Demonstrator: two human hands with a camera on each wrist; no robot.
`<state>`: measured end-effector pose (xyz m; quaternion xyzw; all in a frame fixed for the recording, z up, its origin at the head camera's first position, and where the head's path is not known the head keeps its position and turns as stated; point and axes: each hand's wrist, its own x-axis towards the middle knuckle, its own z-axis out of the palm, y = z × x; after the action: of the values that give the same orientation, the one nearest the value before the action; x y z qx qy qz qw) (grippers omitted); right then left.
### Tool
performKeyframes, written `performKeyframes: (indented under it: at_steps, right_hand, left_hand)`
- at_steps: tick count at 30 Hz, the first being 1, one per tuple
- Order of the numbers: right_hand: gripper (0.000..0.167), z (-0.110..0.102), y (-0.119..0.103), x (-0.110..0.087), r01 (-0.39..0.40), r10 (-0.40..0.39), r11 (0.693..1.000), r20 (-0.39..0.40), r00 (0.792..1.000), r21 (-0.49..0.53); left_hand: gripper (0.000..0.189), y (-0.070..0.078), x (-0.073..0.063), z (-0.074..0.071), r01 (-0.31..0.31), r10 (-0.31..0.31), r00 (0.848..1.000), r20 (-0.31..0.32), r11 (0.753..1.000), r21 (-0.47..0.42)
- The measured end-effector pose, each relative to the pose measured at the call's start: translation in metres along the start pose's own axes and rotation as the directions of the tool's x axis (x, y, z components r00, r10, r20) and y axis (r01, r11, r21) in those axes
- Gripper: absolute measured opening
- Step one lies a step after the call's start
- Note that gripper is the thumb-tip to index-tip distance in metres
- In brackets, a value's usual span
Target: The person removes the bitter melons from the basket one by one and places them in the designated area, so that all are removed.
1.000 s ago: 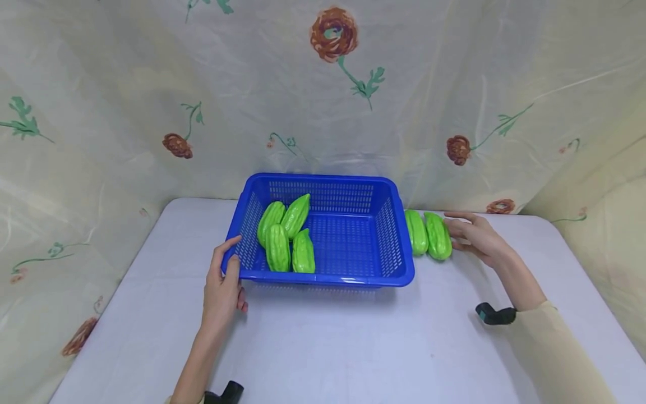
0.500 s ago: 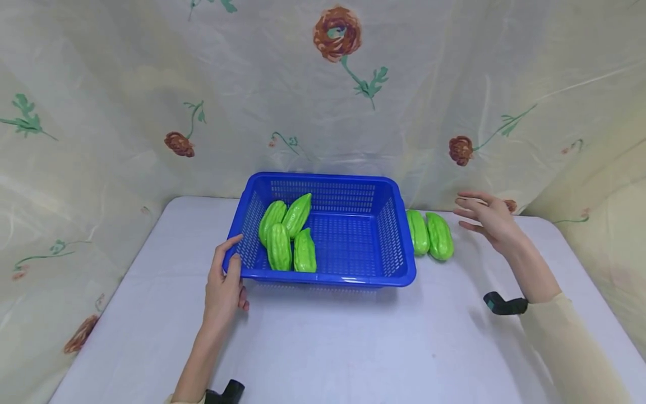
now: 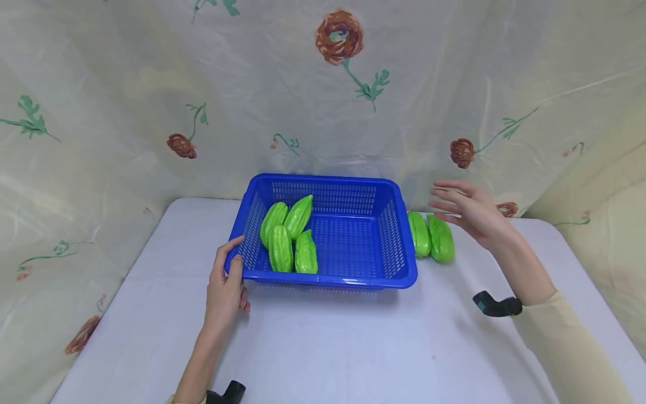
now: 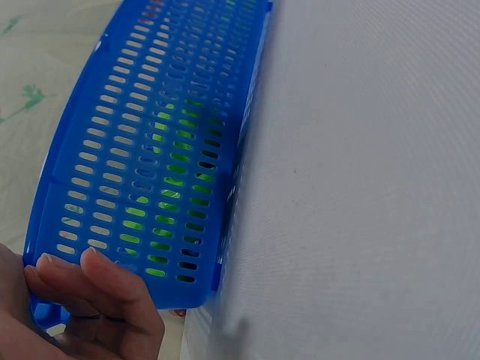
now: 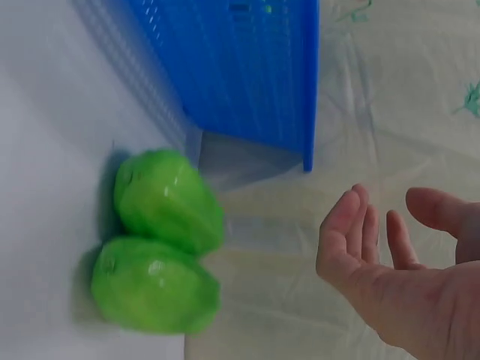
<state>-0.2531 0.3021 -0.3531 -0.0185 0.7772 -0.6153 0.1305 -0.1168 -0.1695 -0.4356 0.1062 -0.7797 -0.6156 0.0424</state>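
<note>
White table (image 3: pixel 343 348), flowery cloth (image 3: pixel 242 73) behind it
Cloth's pale, kinda shiny, hangs far, left and right, with brown roses (image 3: pixel 340 37) and green stems (image 3: pixel 360 81).

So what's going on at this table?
A person's left hand grips the near left corner of a blue basket. Four green, ridged gourds lie in its left part. Two more gourds lie side by side on the table, to its right. The right hand hovers near that pair, holding nothing.
</note>
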Motion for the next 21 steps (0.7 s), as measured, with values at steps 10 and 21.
performKeyframes:
  at_steps: [10, 21]
  right_hand:
    - [0.05, 0.045, -0.023, 0.001, -0.041, 0.036, 0.998, 0.102, 0.994, 0.051]
    - [0.05, 0.084, -0.047, 0.015, -0.036, 0.037, 0.999, 0.182, 0.983, -0.009]
  left_hand:
    - [0.04, 0.001, 0.0, -0.001, 0.0, 0.0, 1.0, -0.008, 1.0, -0.004]
    - [0.04, -0.001, 0.002, -0.001, -0.008, 0.008, 1.0, -0.004, 1.0, 0.001]
